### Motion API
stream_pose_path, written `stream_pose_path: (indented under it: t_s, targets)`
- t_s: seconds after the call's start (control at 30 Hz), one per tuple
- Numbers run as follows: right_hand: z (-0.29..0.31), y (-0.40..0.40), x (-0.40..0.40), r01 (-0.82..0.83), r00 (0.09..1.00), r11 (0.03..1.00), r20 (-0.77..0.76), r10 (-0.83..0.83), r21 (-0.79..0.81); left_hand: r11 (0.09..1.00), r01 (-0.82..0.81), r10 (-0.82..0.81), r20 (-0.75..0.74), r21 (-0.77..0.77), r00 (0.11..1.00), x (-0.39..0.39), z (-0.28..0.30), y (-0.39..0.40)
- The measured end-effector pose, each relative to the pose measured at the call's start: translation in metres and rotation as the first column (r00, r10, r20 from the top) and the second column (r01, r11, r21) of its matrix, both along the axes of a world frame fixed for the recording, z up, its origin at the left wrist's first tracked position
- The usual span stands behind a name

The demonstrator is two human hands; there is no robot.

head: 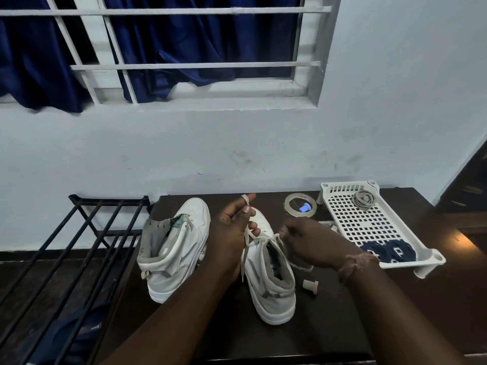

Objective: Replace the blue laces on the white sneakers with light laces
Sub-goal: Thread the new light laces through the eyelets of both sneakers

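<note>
— Dark table (329, 325) against the wall, metal rack (79, 246) off to the left. Why the white basket tray (350, 219) on the right?

— Likely set there as a catch-all: blue laces (390, 252) bundled at its near end, already out of both shoes, and a coil of light lace (364, 199) waiting at its far end.

— And the left sneaker (174, 248)?

— Standing bare, tongue pulled open, no lace in its eyelets. Probably parked until its turn.

— The right sneaker (266, 267)?

— Toe pointing away, heel near, so the eyelets face up. Light lace (261, 239) crossed over its lowest eyelets only; early in the lacing, by the look of it.

— Left hand (232, 225)?

— Raised over the toe, fingers curled, pinching one end of the lace and drawing it taut.

— Right hand (303, 238)?

— Fingers bunched beside the shoe's right side, seemingly pinching the other end; exact grip hard to make out.

— Smaller bits?

— Tape roll (290, 206) with a blue cap (305, 207) inside, small plug (310, 285) near the heel.
</note>
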State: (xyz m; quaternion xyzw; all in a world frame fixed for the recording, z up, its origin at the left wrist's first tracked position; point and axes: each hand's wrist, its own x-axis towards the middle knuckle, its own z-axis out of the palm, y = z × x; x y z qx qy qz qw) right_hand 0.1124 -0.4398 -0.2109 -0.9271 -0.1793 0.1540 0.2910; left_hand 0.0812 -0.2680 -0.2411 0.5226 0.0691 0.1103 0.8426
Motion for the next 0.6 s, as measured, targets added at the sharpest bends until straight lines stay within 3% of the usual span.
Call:
stream_pose_path:
  t_s: [0.13, 0.3, 0.4, 0.5, 0.6]
  targets:
    - [0.009, 0.001, -0.001, 0.169, 0.983, 0.947, -0.118, -0.141, 0.275, 0.998, -0.015, 0.016, -0.017, 0.058, 1.0, 0.003, -0.008, 0.0]
    - [-0.006, 0.011, 0.009, 0.336, 0.909, 0.841, -0.379, -0.172, 0.424, 0.987, -0.006, 0.009, -0.022, 0.16, 1.0, 0.001, -0.013, -0.004]
    - [-0.009, 0.003, 0.012, 0.3, 0.901, 0.898, -0.405, -0.157, 0.32, 0.982, -0.003, 0.009, -0.034, 0.187, 0.999, 0.002, -0.014, -0.003]
    - [-0.007, -0.004, 0.01, 0.155, 0.926, 0.979, -0.365, -0.098, 0.131, 0.985, -0.002, 0.008, -0.037, 0.174, 0.999, 0.003, -0.016, -0.001]
    - [-0.006, -0.009, 0.011, 0.122, 0.952, 0.99, -0.291, -0.096, 0.074, 0.985, 0.014, -0.007, -0.036, 0.174, 0.999, 0.004, -0.017, 0.0]
